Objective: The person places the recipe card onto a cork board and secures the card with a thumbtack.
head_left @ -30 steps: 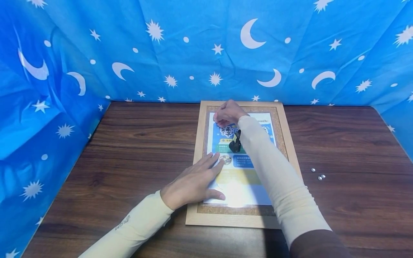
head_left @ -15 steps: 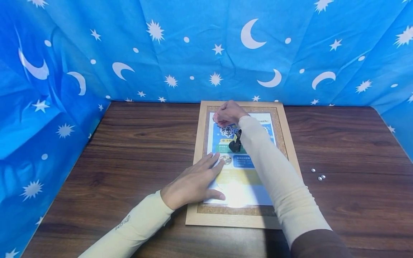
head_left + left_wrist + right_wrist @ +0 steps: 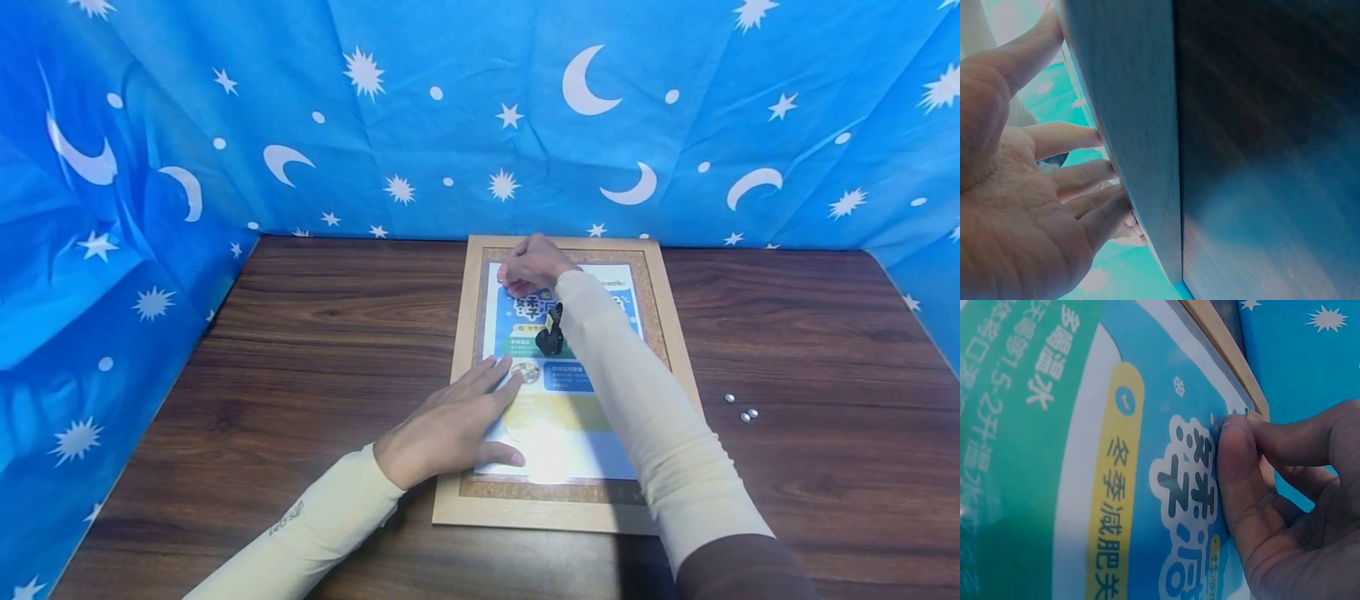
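Note:
A printed poster (image 3: 581, 412) lies on a cork board with a pale wooden frame (image 3: 525, 511). My left hand (image 3: 453, 427) rests on the board's left side, fingers spread and straight on the poster; the left wrist view shows its fingertips at the frame's edge. At the poster's upper left corner, my right hand (image 3: 534, 265) has thumb and fingertip together. In the right wrist view, my right hand (image 3: 1291, 487) pinches what looks like a thumbtack, nearly all hidden between the tips, against the poster's top part.
Several silver thumbtacks (image 3: 746, 417) lie on the dark wooden table (image 3: 810, 350), right of the board. A blue cloth (image 3: 480, 125) with moons and stars hangs behind and at the sides. A black wrist camera (image 3: 550, 333) sits under my right wrist.
Both hands stay almost in place. The right fingers shift only slightly at the poster's corner, and the whole view drifts a little.

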`<action>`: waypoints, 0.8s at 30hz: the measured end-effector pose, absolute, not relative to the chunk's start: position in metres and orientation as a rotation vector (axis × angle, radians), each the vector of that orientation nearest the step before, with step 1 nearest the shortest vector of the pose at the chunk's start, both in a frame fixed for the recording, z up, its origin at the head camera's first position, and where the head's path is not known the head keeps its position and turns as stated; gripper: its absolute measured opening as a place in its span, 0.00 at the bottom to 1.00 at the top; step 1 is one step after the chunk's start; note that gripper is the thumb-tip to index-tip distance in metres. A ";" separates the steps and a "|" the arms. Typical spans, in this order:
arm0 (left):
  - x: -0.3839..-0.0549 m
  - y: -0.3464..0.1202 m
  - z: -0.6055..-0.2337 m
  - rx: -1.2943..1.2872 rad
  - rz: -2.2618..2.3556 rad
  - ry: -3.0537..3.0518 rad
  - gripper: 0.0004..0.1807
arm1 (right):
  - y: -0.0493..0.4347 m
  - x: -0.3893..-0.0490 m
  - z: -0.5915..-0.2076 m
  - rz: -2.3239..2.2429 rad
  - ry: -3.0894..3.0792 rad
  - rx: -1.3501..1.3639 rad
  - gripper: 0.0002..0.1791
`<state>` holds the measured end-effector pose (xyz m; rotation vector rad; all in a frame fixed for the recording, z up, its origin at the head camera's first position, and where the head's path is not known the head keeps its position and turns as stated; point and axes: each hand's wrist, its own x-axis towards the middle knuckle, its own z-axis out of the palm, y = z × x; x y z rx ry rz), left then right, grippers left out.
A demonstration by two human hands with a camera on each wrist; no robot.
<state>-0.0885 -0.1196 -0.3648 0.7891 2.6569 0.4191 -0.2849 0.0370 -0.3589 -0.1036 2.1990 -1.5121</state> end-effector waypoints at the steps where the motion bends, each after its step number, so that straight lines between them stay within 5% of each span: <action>1: -0.088 -0.120 -0.365 0.790 0.419 2.658 0.52 | 0.037 -0.285 -0.359 -1.517 2.195 -0.107 0.10; 24: -0.088 -0.119 -0.364 0.784 0.416 2.653 0.53 | 0.037 -0.285 -0.360 -1.529 2.203 -0.056 0.13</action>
